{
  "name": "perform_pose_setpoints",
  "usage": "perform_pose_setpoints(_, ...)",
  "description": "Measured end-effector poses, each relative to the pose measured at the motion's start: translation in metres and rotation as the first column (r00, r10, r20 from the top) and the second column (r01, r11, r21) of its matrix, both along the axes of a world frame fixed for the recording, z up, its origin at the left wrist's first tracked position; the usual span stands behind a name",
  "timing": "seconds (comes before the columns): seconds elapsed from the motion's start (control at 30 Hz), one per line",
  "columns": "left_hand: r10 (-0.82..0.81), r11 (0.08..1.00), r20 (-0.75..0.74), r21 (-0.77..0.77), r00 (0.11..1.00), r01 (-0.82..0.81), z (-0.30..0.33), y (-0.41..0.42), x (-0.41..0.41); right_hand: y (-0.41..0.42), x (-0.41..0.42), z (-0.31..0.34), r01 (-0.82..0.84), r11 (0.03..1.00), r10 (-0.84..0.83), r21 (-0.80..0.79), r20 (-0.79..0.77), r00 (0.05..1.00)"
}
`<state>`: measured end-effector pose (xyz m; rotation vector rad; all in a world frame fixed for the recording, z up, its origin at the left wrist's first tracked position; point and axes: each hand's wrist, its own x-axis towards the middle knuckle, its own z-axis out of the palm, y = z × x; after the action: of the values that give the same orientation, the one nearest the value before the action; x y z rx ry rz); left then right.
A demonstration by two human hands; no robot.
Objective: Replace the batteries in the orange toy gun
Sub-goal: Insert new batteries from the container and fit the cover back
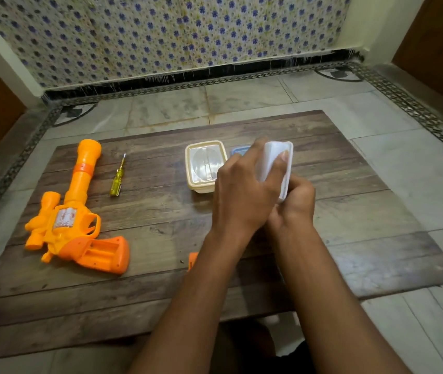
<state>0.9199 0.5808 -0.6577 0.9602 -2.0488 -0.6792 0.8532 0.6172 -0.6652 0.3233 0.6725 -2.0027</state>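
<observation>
Both hands, left hand (242, 190) and right hand (294, 201), are gripping a tilted white plastic container (275, 163), while the orange toy gun (72, 211) is lying well apart to the left on the wooden board (161, 292).

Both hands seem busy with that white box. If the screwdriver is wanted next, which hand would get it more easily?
Probably the left hand: the screwdriver lies on its side of the board, beside the toy gun. The right hand sits farther away, under the white container.
</observation>
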Motion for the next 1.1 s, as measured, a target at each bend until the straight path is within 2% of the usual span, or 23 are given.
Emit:
perform_pose_setpoints(0.07,0.012,0.999,-0.119,0.054,0.993,-0.006,-0.002,0.003,-0.003,0.001,-0.008,-0.004,0.045,0.999,-0.045,0.004,0.028,0.999)
perform_pose_setpoints(0.17,0.08,0.942,-0.277,0.336,0.958,0.019,-0.004,0.006,-0.003,0.005,-0.022,-0.006,0.143,0.989,-0.143,0.031,0.014,0.99)
perform_pose_setpoints(0.27,0.177,0.759,-0.369,0.641,0.912,0.112,-0.007,0.007,0.003,0.01,-0.033,-0.007,0.191,0.976,-0.188,0.105,-0.037,0.981)
perform_pose_setpoints(0.47,0.142,0.421,-0.293,0.882,0.945,0.21,-0.011,0.015,0.014,0.013,-0.042,-0.009,0.154,0.973,-0.145,0.173,-0.059,0.988)
perform_pose_setpoints(0.53,0.121,0.416,-0.255,0.89,0.959,0.184,-0.01,0.015,0.014,0.014,-0.043,-0.008,0.134,0.979,-0.129,0.152,-0.043,0.991)
perform_pose_setpoints(0.83,0.058,0.6,-0.167,0.793,0.984,0.1,-0.023,0.012,0.01,0.018,-0.046,-0.007,0.133,0.989,-0.128,0.058,-0.084,0.988)
perform_pose_setpoints(0.9,0.035,0.59,-0.201,0.795,0.979,0.142,-0.022,0.012,0.011,0.017,-0.047,-0.008,0.133,0.989,-0.127,0.061,-0.095,0.987)
perform_pose_setpoints(1.1,-0.157,0.458,-0.385,0.788,0.91,0.412,-0.016,0.005,0.018,0.014,-0.047,-0.01,0.107,0.992,-0.1,0.064,-0.104,0.989)
